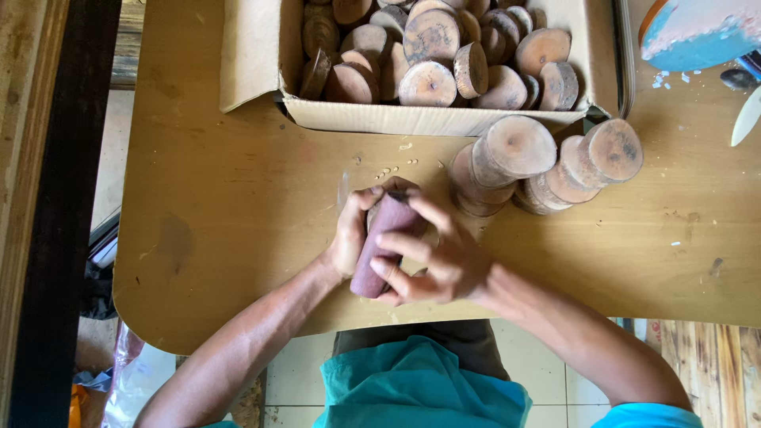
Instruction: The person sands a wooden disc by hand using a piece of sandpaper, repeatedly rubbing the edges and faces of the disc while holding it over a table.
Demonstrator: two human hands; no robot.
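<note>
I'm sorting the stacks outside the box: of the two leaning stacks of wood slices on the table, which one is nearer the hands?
The left stack, with the paler, wider top slice. It leans just beyond the right hand, while the other stack, topped by a redder slice, lies farther right.

A dusty purple-brown sheet (382, 244) wraps under the fingers (412, 246) of the right hand (440, 257), pale tan wooden rounds (515, 147) with darker reddish-brown centres stand just beyond the fingertips, and the tabletop (230, 206) beneath the knuckles is ochre yellow-brown.
</note>
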